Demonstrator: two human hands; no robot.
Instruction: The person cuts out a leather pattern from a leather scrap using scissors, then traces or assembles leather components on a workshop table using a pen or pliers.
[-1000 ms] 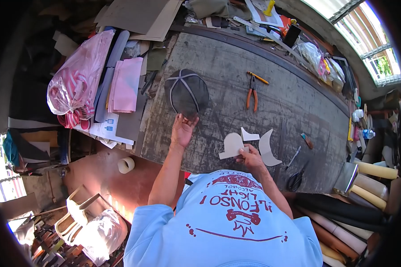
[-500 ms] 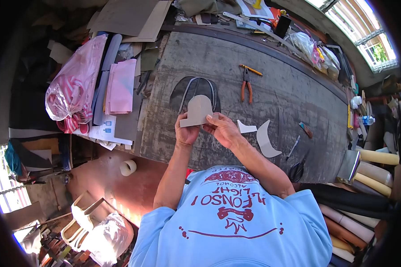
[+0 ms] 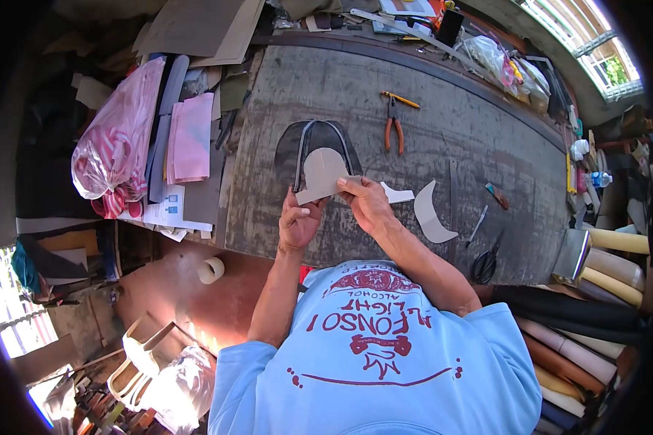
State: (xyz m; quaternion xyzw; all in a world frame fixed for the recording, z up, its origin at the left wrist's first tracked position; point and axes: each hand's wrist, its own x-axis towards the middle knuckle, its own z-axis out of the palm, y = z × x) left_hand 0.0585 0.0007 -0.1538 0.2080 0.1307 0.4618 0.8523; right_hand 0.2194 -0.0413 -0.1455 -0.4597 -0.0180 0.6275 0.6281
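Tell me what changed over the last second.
The right hand lifted the pattern off the table and carried it left, over the cap. The left hand left the cap and took hold of the pattern too. Pliers, crescent piece and scissors stayed put.

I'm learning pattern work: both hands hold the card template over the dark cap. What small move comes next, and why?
Probably lower the card template flat onto the dark cap: left hand and right hand pinch its bottom edge, and its rounded top overlaps the cap's seamed panel, seemingly for comparison.
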